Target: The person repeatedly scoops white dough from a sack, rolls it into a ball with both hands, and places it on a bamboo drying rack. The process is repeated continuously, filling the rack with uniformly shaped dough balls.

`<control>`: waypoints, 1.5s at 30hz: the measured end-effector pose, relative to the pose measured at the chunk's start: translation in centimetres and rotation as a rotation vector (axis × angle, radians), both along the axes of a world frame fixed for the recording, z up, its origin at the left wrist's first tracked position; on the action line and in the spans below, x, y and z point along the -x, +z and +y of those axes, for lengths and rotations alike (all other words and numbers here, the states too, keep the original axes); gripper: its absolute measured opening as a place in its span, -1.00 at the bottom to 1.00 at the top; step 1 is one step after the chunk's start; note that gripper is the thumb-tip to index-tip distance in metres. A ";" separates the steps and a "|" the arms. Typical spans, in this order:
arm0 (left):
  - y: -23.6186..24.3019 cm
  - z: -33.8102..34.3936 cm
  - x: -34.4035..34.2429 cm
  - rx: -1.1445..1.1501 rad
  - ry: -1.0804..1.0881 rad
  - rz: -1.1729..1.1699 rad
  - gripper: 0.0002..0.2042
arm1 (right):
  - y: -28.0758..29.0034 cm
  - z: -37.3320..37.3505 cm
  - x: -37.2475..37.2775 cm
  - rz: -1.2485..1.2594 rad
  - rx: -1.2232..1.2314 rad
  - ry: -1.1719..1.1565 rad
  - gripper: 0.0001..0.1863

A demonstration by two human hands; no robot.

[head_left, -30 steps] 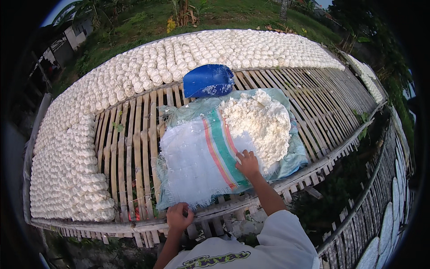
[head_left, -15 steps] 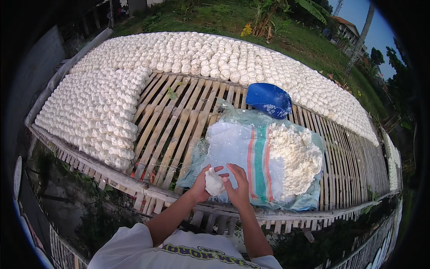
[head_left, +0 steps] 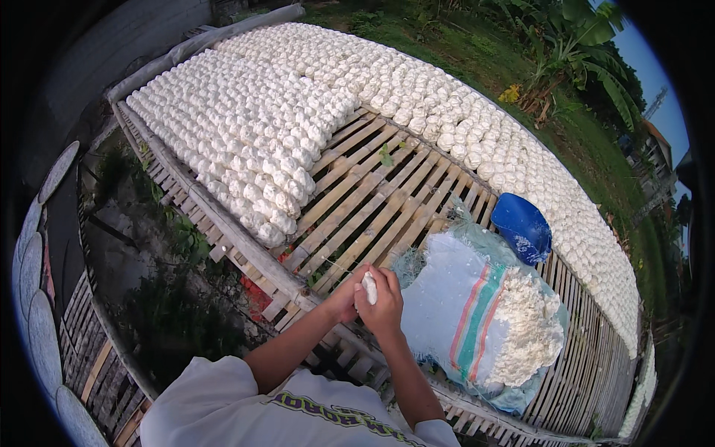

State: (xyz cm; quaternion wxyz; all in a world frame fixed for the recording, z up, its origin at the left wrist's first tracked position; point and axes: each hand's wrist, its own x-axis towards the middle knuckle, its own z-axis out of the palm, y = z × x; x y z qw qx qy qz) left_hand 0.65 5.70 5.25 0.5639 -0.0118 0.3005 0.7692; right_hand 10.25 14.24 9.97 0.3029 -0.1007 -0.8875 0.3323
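Note:
My left hand (head_left: 344,302) and my right hand (head_left: 381,304) are closed together around a small white lump (head_left: 369,287), above the front rail of a slatted bamboo rack (head_left: 380,194). The lump shows between my fingers; the rest of it is hidden. To their right lies a pale blue woven sack (head_left: 439,305) with red and green stripes, spread on the rack, with a heap of white crumbly mass (head_left: 525,328) on its right part. A blue plastic scoop (head_left: 521,227), smeared with white, sits at the sack's far edge.
Rows of white lumps (head_left: 231,141) cover the rack's left and far sides. A curved bamboo rail (head_left: 253,264) edges the near side. Below left are a second slatted rack (head_left: 74,357) and round pale discs (head_left: 45,335). Grass and a banana plant (head_left: 566,67) lie beyond.
My hands have left the sack and come together around a white lump, now pressed closer between them. The view has swung left, so the sack and scoop appear farther right.

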 end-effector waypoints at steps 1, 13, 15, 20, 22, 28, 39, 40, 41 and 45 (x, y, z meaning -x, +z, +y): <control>0.2 -0.7 0.8 0.006 -0.002 -0.003 -0.49 | 0.0 -0.2 0.7 0.020 0.008 0.059 -0.31; 2.6 -4.3 6.3 -0.274 0.221 -0.169 -0.34 | 1.1 -4.0 9.2 0.173 0.032 0.123 -0.32; 2.7 -4.7 7.4 -0.207 0.220 -0.205 -0.36 | 1.6 -4.2 9.8 0.288 0.029 0.200 -0.34; 2.6 -5.4 8.8 -0.195 0.250 -0.212 -0.35 | 1.9 -5.3 13.0 0.219 0.254 0.142 -0.46; 2.4 -5.9 10.0 -0.260 0.257 -0.302 -0.35 | 1.9 -5.6 15.0 0.296 0.274 0.119 -0.47; 1.4 -6.9 13.8 -0.351 0.343 -0.249 -0.34 | 1.2 -6.9 17.3 0.176 0.009 0.175 -0.31; -2.7 -15.7 15.7 0.660 0.553 1.294 -0.57 | -8.9 4.6 30.2 -0.107 1.816 -0.123 -0.51; -3.1 -16.4 15.4 0.632 0.604 1.371 -0.61 | -9.6 5.6 32.2 -0.093 1.646 -0.182 -0.57; -3.4 -16.8 15.0 0.723 0.546 1.555 -0.62 | -10.3 6.3 34.4 -0.006 1.489 -0.166 -0.59; -4.0 -16.9 14.6 0.834 0.369 1.788 -0.62 | -11.7 7.4 42.0 0.143 1.060 -0.202 -0.53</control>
